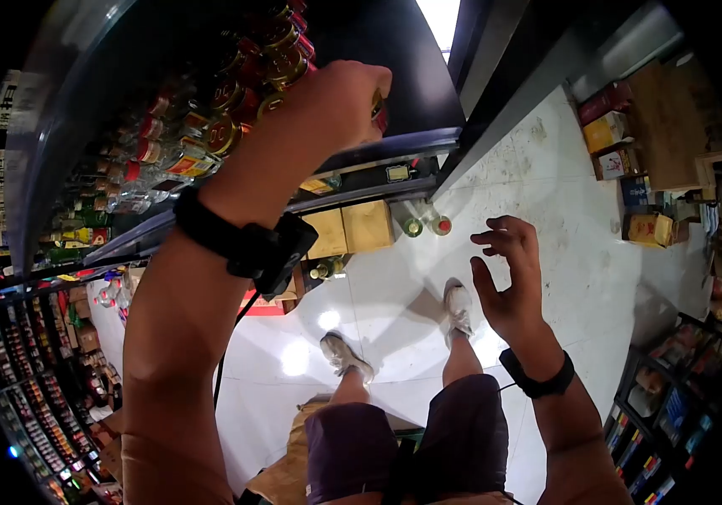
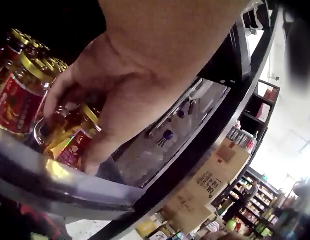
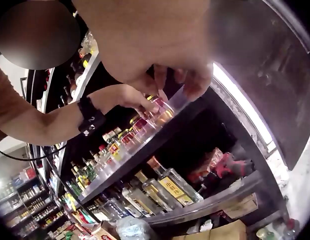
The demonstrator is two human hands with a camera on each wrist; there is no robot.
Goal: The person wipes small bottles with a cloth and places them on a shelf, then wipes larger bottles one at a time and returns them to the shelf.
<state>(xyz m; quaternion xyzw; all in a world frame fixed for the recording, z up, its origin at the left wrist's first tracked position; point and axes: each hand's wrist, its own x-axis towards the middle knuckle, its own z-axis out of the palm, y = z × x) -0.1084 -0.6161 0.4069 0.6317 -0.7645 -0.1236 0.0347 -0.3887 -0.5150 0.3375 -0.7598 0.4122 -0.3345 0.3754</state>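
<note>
My left hand [image 1: 340, 105] reaches onto the upper shelf and grips a glass jar [image 2: 75, 145] with a gold lid and red label, at the end of the row. In the left wrist view the fingers and thumb reach down around the jar's sides, and the palm hides part of its lid. Beside it stand more gold-lidded jars [image 2: 25, 95] with red labels. My right hand [image 1: 512, 282] hangs in the air over the floor, fingers loosely bent and holding nothing. From the right wrist view, the left hand [image 3: 137, 97] appears at the shelf's front edge.
Small clear bottles [image 1: 149, 139] stand farther along the same shelf. Larger bottles [image 3: 157, 192] lie tilted on the shelf below. Cardboard boxes [image 1: 365, 225] and two bottles [image 1: 439, 225] stand on the floor. A dark post [image 1: 504, 101] rises beside the shelf's end.
</note>
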